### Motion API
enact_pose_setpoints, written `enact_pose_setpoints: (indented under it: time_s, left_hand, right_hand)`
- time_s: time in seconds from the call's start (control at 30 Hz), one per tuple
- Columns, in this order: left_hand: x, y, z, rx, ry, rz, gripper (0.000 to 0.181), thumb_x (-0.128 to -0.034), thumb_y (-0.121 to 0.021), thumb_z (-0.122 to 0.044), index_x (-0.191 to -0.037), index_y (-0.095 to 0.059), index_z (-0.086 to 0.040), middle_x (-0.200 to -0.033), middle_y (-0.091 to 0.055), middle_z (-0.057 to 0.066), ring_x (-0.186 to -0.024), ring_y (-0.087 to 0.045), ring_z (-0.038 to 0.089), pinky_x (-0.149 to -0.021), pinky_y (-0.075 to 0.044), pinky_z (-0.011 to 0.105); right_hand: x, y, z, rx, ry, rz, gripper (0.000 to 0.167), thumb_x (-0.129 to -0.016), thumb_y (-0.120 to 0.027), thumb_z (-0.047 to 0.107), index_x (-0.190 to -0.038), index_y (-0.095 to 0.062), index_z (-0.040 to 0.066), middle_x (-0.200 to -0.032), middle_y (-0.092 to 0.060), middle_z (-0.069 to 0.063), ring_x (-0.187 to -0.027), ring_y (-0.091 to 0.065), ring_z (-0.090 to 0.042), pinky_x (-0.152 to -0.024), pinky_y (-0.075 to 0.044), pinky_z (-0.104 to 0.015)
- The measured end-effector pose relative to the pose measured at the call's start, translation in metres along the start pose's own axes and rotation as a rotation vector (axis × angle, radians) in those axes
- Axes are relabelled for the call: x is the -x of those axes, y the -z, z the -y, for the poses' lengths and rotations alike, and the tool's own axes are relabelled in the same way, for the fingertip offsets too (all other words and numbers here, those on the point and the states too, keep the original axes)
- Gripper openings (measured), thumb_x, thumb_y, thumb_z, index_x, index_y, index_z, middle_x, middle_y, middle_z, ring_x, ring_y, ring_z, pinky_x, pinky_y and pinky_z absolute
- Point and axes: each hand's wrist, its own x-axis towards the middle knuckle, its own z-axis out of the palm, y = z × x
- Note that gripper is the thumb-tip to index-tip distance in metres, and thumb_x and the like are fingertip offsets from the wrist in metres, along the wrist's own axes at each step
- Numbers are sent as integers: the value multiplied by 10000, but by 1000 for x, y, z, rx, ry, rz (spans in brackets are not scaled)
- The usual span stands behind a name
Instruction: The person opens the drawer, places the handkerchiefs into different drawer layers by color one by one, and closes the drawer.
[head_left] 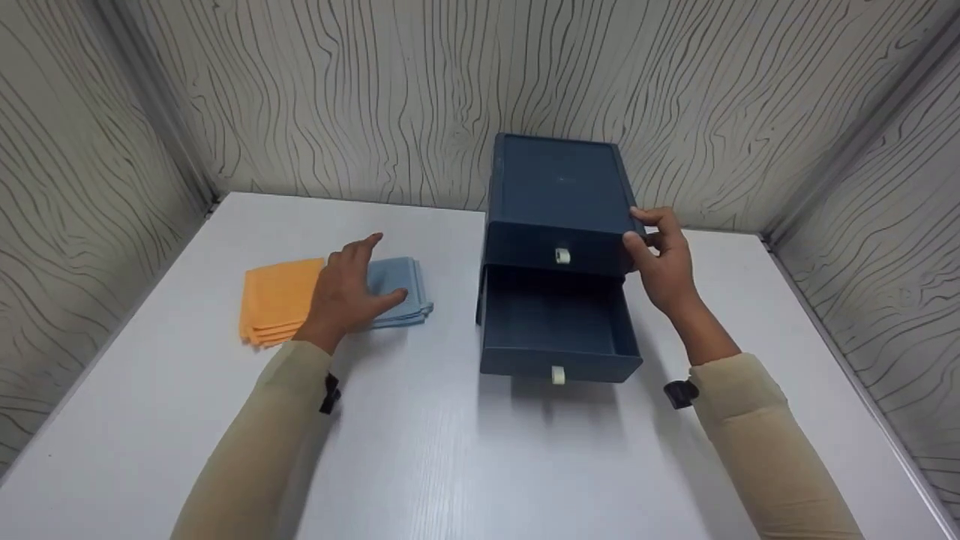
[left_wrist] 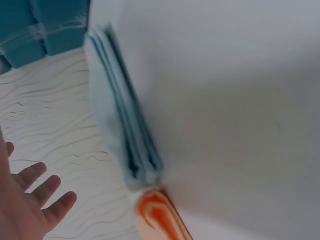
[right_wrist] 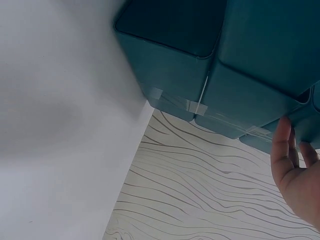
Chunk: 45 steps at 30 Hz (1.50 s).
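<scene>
A dark blue drawer cabinet (head_left: pixel 562 184) stands at the table's back, right of centre. Its upper drawer (head_left: pixel 525 247) is closed, while a lower drawer (head_left: pixel 555 319) is pulled out, its bare floor showing; both have small pale pull tabs. My right hand (head_left: pixel 664 262) grips the cabinet's upper right front corner, thumb at the front edge and fingers at the top edge and side. My left hand (head_left: pixel 346 289) hovers with spread fingers over the folded blue cloths (head_left: pixel 394 277), apparently not touching them. Beside these lie folded orange cloths (head_left: pixel 281 296), partly hidden by that hand.
The white table (head_left: pixel 435 465) meets wood-grain patterned panels (head_left: pixel 360 97) at the back and both sides. Clear tape (right_wrist: pixel 197 107) runs across the cabinet's stacked units in the right wrist view. The pulled-out drawer juts forward above the table.
</scene>
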Motion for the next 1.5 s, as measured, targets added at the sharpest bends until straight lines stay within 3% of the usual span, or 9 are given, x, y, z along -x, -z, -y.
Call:
enact_pose_setpoints:
  time_s: [0.27, 0.5, 0.83, 1.03, 1.33, 1.5]
  left_hand:
    - [-5, -9, 24, -197, 88, 125, 875, -789, -595, -614, -1473, -339, -133, -1435, -438, 218, -1357, -333, 416, -1076, -253, 638]
    - [-11, -17, 30, -224, 163, 207, 897, -779, -565, -652, -1482, -321, -151, -1467, -409, 222, -1421, -218, 438, -1098, -83, 708]
    - [-15, -18, 33, -200, 138, 212, 856, -759, -607, -592, -1446, -394, -127, -1431, -461, 209, -1386, -279, 435, -1091, -83, 714]
    - [-15, -23, 36, -195, 96, 181, 814, -746, -631, -562, -1385, -459, -89, -1380, -515, 202, -1356, -343, 422, -1110, -97, 690]
    - [-14, -25, 39, -193, 119, 203, 816, -753, -630, -583, -1346, -478, -44, -1373, -503, 228, -1389, -288, 446, -1126, -55, 675]
    - [-14, -26, 39, -217, 96, 189, 812, -746, -629, -591, -1321, -490, -34, -1315, -514, 228, -1325, -356, 410, -1126, -86, 670]
  right_hand:
    - [-1, 0, -2, -14, -5, -2, 366, -950, -556, 196, -1269, -495, 28, -1179, -498, 23, -797, -554, -109, -616, -520, -190]
    - [0, 1, -1, -9, -13, -4, 374, -953, -550, 181, -1287, -488, 25, -1191, -484, 34, -808, -560, -100, -623, -524, -191]
    - [-1, 0, 0, 3, -43, 1, 358, -961, -528, 133, -1276, -460, -23, -1180, -480, 28, -803, -537, -81, -619, -509, -181]
    - [-1, 1, -1, -9, -55, -4, 346, -963, -538, 161, -1271, -475, 19, -1173, -483, 36, -818, -537, -93, -623, -527, -198]
    - [-1, 1, -2, -15, -28, -1, 333, -961, -543, 175, -1238, -476, 3, -1207, -492, 45, -798, -540, -96, -624, -526, -197]
    - [0, 1, -1, -19, -26, -7, 321, -965, -545, 170, -1217, -469, -14, -1265, -494, 2, -797, -537, -91, -620, -518, -192]
